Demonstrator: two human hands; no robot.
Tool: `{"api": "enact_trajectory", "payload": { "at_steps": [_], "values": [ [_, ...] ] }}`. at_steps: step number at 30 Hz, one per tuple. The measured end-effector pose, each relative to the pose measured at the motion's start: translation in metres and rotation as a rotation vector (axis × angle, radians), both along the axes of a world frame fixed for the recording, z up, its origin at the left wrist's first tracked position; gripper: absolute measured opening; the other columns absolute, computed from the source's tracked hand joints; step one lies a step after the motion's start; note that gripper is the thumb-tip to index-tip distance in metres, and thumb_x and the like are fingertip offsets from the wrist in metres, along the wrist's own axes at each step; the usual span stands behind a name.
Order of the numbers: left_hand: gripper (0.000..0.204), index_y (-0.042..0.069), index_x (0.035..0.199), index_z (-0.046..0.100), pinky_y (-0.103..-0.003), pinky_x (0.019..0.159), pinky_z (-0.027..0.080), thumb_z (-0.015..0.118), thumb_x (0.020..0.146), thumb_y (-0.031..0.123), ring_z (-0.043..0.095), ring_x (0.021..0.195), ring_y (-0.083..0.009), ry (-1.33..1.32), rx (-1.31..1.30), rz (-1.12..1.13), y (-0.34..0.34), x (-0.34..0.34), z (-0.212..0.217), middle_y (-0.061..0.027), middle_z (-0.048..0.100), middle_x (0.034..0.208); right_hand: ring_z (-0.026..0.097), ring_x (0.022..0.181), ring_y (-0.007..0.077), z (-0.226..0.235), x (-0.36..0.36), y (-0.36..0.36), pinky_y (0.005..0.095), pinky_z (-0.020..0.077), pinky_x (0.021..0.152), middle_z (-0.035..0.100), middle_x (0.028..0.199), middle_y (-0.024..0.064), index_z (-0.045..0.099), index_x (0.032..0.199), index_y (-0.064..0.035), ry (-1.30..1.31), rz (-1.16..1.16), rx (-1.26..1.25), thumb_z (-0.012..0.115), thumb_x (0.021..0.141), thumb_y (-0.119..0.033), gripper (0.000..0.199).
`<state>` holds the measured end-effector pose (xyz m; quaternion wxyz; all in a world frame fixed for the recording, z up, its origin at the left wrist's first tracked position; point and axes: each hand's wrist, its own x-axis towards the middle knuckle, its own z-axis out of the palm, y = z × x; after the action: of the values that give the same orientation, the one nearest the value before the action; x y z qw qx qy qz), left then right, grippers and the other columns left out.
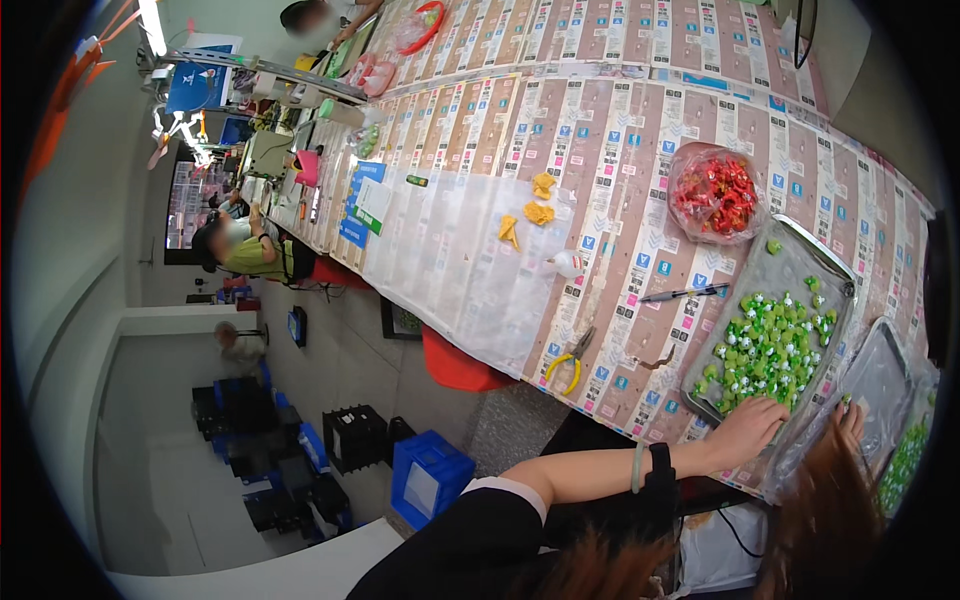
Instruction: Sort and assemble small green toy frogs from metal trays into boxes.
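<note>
Left hand (pixel 752 428): fingers spread flat, gripping nothing, tips touching the near edge of a heap of small green pieces (pixel 770 348) with white spots. Heap lying loose in a shallow metal tray (pixel 800 252) on the table (pixel 600 150). Right hand (pixel 852 420): only fingertips visible past hair, open or closed not discernible, at the rim of a second tray (pixel 880 375). Farther out: black pen (pixel 685 294), yellow-handled pliers (pixel 572 358), clear bag of red pieces (pixel 714 192).
</note>
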<state>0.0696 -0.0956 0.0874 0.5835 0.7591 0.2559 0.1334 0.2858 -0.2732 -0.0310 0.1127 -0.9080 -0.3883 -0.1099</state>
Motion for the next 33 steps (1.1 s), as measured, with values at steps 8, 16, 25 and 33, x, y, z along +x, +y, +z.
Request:
{"api": "enact_trajectory", "payload": {
  "at_steps": [8, 16, 25, 33],
  "values": [
    [0.008, 0.003, 0.083, 0.048, -0.036, 0.071, 0.036, 0.044, 0.076, 0.005, 0.048, 0.079, -0.0287, -0.046, 0.040, 0.054, 0.009, -0.010, 0.003, -0.0113, 0.050, 0.080, 0.050, 0.086, 0.0258, -0.007, 0.050, -0.030, 0.0317, 0.0416, 0.073, 0.050, 0.094, 0.0131, 0.045, 0.106, 0.0002, 0.560, -0.182, 0.223, 0.053, 0.078, -0.020, 0.036],
    [0.009, 0.002, 0.084, 0.048, -0.035, 0.071, 0.037, 0.046, 0.076, 0.005, 0.049, 0.078, -0.0282, -0.005, -0.119, 0.034, 0.007, -0.009, 0.008, -0.0115, 0.051, 0.078, 0.050, 0.088, 0.0258, 0.012, -0.016, 0.006, 0.0342, 0.0427, 0.072, 0.049, 0.098, 0.0147, 0.046, 0.101, 0.0018, 0.903, -0.388, 0.532, 0.056, 0.075, -0.016, 0.033],
    [0.045, 0.007, 0.109, 0.043, -0.024, 0.082, 0.033, 0.041, 0.082, 0.043, 0.042, 0.093, -0.0128, -0.298, -1.773, 0.145, -0.010, 0.039, 0.022, -0.0032, 0.045, 0.099, 0.051, 0.082, 0.0237, 0.108, -0.136, 0.131, 0.0320, 0.0432, 0.068, 0.052, 0.093, 0.0141, 0.050, 0.091, 0.0012, 0.629, -0.199, 0.816, 0.057, 0.074, -0.013, 0.023],
    [0.039, 0.004, 0.102, 0.048, -0.021, 0.083, 0.033, 0.041, 0.084, 0.037, 0.045, 0.090, -0.0113, -0.356, -1.654, 0.088, 0.032, 0.022, 0.000, -0.0026, 0.050, 0.091, 0.046, 0.094, 0.0286, 0.158, -0.182, 0.155, 0.0394, 0.0324, 0.086, 0.051, 0.098, 0.0146, 0.053, 0.088, -0.0008, 0.348, 0.018, 0.607, 0.057, 0.075, -0.016, 0.021]
  ]
}}
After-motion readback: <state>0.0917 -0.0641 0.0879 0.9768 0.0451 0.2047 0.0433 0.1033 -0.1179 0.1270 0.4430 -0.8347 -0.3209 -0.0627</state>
